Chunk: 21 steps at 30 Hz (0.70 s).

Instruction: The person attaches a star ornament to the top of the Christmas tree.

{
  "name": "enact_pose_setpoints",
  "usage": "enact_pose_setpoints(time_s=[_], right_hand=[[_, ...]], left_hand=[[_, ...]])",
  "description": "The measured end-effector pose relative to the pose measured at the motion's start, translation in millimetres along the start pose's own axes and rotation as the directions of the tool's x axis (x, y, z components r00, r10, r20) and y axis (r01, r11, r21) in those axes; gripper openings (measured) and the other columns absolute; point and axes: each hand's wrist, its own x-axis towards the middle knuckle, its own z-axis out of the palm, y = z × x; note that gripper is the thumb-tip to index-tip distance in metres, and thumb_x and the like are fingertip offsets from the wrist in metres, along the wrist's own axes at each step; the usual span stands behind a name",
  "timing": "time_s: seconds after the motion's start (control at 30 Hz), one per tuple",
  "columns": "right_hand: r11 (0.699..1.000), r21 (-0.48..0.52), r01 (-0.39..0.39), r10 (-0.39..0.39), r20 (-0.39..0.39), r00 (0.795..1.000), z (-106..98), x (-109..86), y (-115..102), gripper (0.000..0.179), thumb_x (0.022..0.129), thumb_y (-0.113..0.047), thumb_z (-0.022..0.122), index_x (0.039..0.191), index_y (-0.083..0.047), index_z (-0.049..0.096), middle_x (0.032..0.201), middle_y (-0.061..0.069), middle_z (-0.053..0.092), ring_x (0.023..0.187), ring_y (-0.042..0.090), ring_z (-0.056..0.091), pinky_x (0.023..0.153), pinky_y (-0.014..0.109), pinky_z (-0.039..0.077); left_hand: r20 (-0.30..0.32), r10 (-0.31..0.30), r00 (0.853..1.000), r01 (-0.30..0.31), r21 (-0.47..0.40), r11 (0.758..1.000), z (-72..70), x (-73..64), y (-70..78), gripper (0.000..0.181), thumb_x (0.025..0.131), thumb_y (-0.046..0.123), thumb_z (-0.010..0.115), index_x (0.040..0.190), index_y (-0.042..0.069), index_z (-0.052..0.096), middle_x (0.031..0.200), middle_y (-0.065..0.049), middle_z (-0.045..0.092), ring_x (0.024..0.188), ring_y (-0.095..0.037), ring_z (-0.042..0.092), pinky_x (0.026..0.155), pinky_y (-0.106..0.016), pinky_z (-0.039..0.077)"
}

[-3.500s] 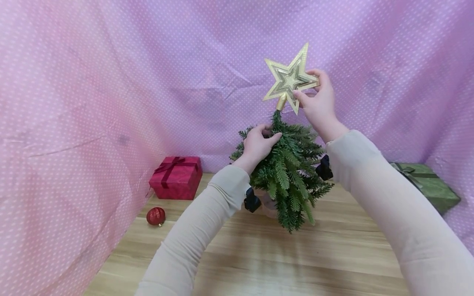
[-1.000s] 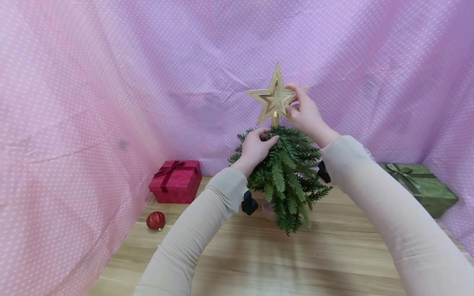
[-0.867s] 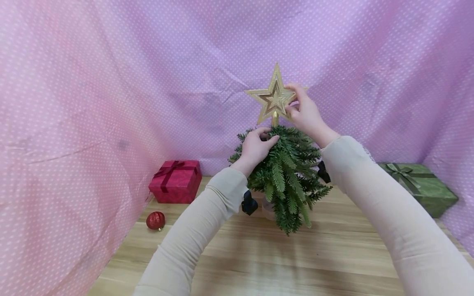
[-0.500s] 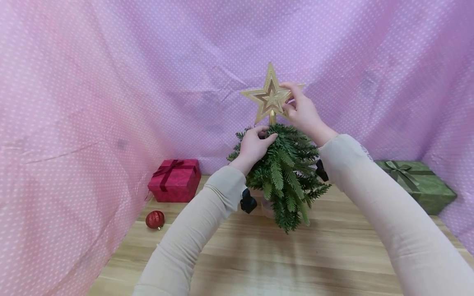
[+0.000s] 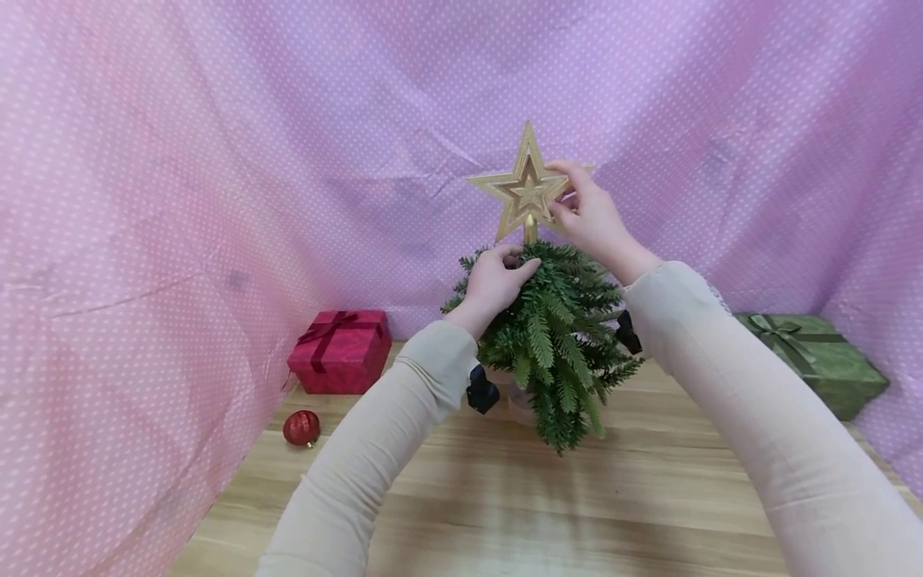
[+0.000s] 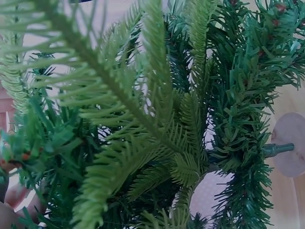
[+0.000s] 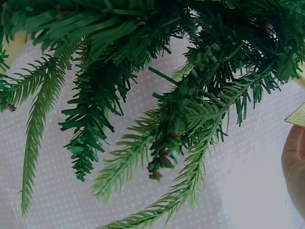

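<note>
A small green artificial Christmas tree (image 5: 555, 336) stands on the table in the head view. A gold star tree topper (image 5: 530, 191) sits upright at its top, its gold socket (image 5: 530, 229) reaching down to the uppermost needles, and the tip inside it is hidden. My right hand (image 5: 594, 220) pinches the star's right side between thumb and fingers. Just below the socket, my left hand (image 5: 493, 280) grips the upper part of the tree, with some fingertips hidden in the needles. Branches (image 6: 143, 114) fill the left wrist view; in the right wrist view a star point (image 7: 298, 116) shows above my fingers.
On the wooden table (image 5: 461, 497), a red gift box (image 5: 340, 353) and a red ornament ball (image 5: 301, 429) lie to the left. A green gift box (image 5: 815, 361) is at the right, partly behind my sleeve. Pink dotted cloth (image 5: 404, 96) encloses the back and sides.
Since the oldest frame, the star has come down and left and turned from tilted to upright; the bare tree tip below its socket is covered. Over the last half second almost nothing moves.
</note>
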Motion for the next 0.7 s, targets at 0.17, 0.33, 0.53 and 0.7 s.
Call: enact_pose_setpoints(time_s=[0.17, 0.33, 0.53, 0.7], right_hand=[[1.0, 0.008, -0.009, 0.009, 0.006, 1.0, -1.8, -1.8, 0.4, 0.053, 0.096, -0.005, 0.052, 0.145, -0.017, 0.033, 0.12, 0.022, 0.052, 0.107, 0.036, 0.059, 0.091, 0.047, 0.048], [1.0, 0.016, -0.01, 0.01, 0.003, 1.0, -3.7, -1.9, -2.2, 0.053, 0.097, -0.012, 0.053, 0.146, -0.019, 0.033, 0.12, 0.023, 0.05, 0.108, 0.037, 0.056, 0.095, 0.049, 0.046], [0.997, 0.08, -0.019, 0.022, -0.04, 0.999, -3.6, -6.8, 0.9, 0.061, 0.095, -0.014, 0.056, 0.149, -0.02, 0.027, 0.116, 0.022, 0.051, 0.113, 0.038, 0.054, 0.101, 0.047, 0.042], [0.989, 0.147, -0.018, 0.031, -0.086, 0.996, -4.9, -12.3, 7.6, 0.066, 0.094, -0.012, 0.059, 0.149, -0.021, 0.025, 0.107, 0.01, 0.051, 0.113, 0.035, 0.055, 0.102, 0.044, 0.042]], left_hand=[[0.013, -0.015, 1.0, 0.015, 0.003, 1.0, -2.6, -0.7, 2.8, 0.045, 0.094, 0.039, 0.058, 0.133, 0.016, 0.056, 0.128, -0.007, 0.059, 0.116, -0.022, 0.056, 0.095, -0.037, 0.047], [0.016, -0.018, 1.0, 0.018, 0.01, 1.0, -5.9, 1.4, 4.0, 0.045, 0.094, 0.04, 0.058, 0.132, 0.015, 0.056, 0.13, -0.006, 0.059, 0.118, -0.023, 0.055, 0.096, -0.038, 0.046], [0.037, -0.009, 0.999, 0.009, -0.01, 1.0, -11.6, 1.1, 2.7, 0.042, 0.095, 0.035, 0.056, 0.131, 0.014, 0.056, 0.128, -0.008, 0.058, 0.114, -0.023, 0.057, 0.094, -0.038, 0.048], [0.032, -0.001, 0.999, 0.003, -0.046, 0.999, -18.0, 0.1, 5.0, 0.037, 0.097, 0.03, 0.054, 0.129, 0.011, 0.056, 0.128, -0.008, 0.058, 0.113, -0.022, 0.058, 0.092, -0.036, 0.049]])
